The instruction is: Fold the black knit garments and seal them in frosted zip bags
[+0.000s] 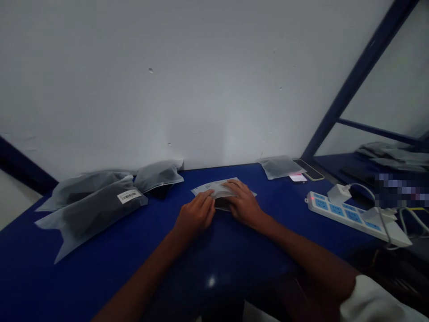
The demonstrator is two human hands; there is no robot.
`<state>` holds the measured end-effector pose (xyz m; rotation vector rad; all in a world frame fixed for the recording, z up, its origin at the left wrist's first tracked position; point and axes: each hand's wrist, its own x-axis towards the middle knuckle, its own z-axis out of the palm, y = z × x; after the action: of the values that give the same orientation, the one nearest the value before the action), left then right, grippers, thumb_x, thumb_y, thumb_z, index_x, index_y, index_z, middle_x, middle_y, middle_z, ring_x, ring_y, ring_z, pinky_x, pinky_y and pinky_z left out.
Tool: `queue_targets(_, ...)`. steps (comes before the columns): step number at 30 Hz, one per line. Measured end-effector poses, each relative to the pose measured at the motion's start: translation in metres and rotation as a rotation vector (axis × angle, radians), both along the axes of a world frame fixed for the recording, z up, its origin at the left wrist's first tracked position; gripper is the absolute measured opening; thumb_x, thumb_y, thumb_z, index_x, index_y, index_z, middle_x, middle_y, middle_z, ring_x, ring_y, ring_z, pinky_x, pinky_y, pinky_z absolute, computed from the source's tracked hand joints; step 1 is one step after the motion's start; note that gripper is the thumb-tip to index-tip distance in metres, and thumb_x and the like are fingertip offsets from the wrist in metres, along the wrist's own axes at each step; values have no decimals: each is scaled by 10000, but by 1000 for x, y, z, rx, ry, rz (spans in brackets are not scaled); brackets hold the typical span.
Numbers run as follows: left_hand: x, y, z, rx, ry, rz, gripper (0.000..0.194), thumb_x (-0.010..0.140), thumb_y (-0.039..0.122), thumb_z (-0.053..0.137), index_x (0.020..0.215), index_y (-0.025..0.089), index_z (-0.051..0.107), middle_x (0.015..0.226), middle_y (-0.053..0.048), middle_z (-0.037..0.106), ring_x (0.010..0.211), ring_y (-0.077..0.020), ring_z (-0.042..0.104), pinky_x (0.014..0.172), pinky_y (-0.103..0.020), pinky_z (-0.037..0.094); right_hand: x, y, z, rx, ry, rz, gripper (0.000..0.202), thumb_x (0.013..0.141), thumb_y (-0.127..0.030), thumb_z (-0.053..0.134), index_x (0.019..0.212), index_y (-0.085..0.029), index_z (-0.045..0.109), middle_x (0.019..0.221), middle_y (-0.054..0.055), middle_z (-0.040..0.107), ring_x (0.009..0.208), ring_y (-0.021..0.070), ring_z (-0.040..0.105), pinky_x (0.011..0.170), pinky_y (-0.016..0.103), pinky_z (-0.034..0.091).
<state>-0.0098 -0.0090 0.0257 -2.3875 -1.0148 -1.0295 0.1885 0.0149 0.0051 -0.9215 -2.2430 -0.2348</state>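
A small frosted plastic bag (pixel 219 187) with dark print at its left corner lies on the blue table between my hands. Its near edge is lifted, leaving a dark gap underneath or inside; I cannot tell what is in it. My left hand (pixel 197 211) pinches the bag's near left edge, fingertips close together. On the other side, my right hand (pixel 246 205) has its fingers over the top of the bag and its thumb below, gripping the right part of the near edge.
Frosted bags with dark contents, one with a barcode label (pixel 129 196), lie at left. Another frosted bag (pixel 280 167) and a phone (pixel 309 170) are at the back right. A white power strip (pixel 351 217) with plugged chargers and cables sits right. A white wall (pixel 214 89) stands behind the table (pixel 161 264).
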Motion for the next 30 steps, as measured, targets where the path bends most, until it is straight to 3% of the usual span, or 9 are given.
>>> queue_targets(7,-12,15,-10,-115,-214,-26,151,900,185,496,948,176,638,1066,-82,692,958,-178,663,859,-340,559,13,-5,24,-70,289,268,331,809,-88,492,1046,-245,662,1179,73,614,1257,263,451,1035,581,349)
queue_targets(10,-13,16,-9,-122,-201,-36,215,894,168,485,1042,188,640,1086,-83,690,966,-178,662,856,-343,562,16,-6,32,-256,445,348,235,855,-180,520,1009,-258,679,1126,67,646,1228,265,491,1011,556,382)
queue_targets(14,-13,16,-10,-127,-199,-24,268,885,150,477,1099,186,634,1080,-86,695,985,-185,658,877,-355,556,20,1,27,-539,684,430,205,844,-394,604,950,-248,702,1038,65,689,1177,271,547,1007,523,407)
queue_targets(19,-19,23,-19,-182,-194,36,282,859,123,462,1047,175,666,1086,-93,695,983,-202,659,880,-394,558,28,12,20,-825,1062,368,315,786,-504,643,927,-226,689,916,65,724,936,262,671,855,451,539)
queue_targets(23,-19,22,-21,-219,-62,163,270,847,117,462,989,168,686,1104,-99,686,966,-216,653,842,-394,565,33,20,26,-788,1197,258,356,830,-520,585,981,-207,661,866,63,724,912,236,673,842,400,555)
queue_targets(27,-12,15,-16,-329,112,240,240,856,153,463,820,164,700,939,-96,721,885,-240,640,620,-331,566,32,20,28,-532,1283,74,357,869,-482,549,1087,-209,620,1002,53,700,974,220,651,883,405,535)
queue_targets(30,-12,15,-14,-332,118,267,218,840,174,483,813,170,700,952,-96,722,918,-285,620,648,-395,547,27,9,24,-284,1047,-10,298,866,-411,578,1097,-228,623,1038,51,686,1002,222,636,893,397,523)
